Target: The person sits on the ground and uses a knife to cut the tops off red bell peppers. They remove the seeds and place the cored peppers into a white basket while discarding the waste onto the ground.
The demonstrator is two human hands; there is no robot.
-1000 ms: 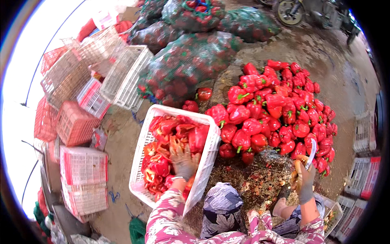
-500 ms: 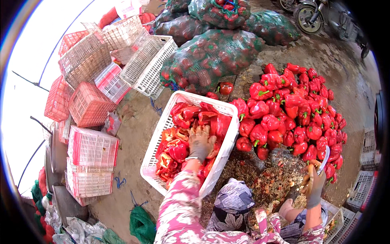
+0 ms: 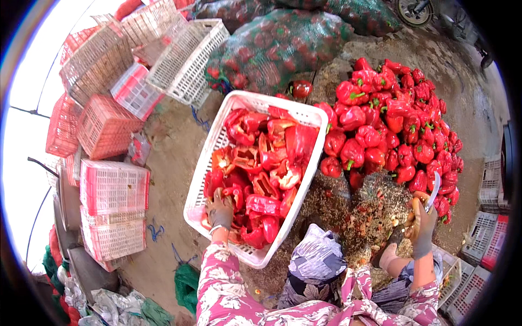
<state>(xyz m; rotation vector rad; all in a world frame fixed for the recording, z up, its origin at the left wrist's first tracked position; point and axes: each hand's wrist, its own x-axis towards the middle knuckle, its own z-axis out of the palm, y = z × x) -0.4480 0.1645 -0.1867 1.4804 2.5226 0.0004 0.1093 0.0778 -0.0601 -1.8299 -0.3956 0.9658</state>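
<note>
Moved leftward with the left hand (image 3: 219, 211) since half a second ago, from the middle of the crate to close by its left wall. Touching cut red peppers (image 3: 263, 185) there with bent fingers; cannot tell whether clamped on any piece. Heaped to the right of that hand and beyond it, with hollow insides showing on several halves. All held within a white plastic crate (image 3: 283, 103), rising around the same hand on every side.

Well to the right of the left hand, clamped on a knife (image 3: 434, 189) with the right hand (image 3: 423, 220); blade curved, upright, clear of any pepper. On the ground just left of the right hand, scattered scraps and seeds (image 3: 370, 217). Beyond the right hand, spreading leftward, a broad pile of whole red peppers (image 3: 394, 136).

Farther off, beyond the left hand and past the crate, a bulging green net sack (image 3: 280, 51). Well to the left of the left hand, stacked pink-and-white crates (image 3: 115, 187); nearer than that hand and to its left, a green net bundle (image 3: 186, 282).
</note>
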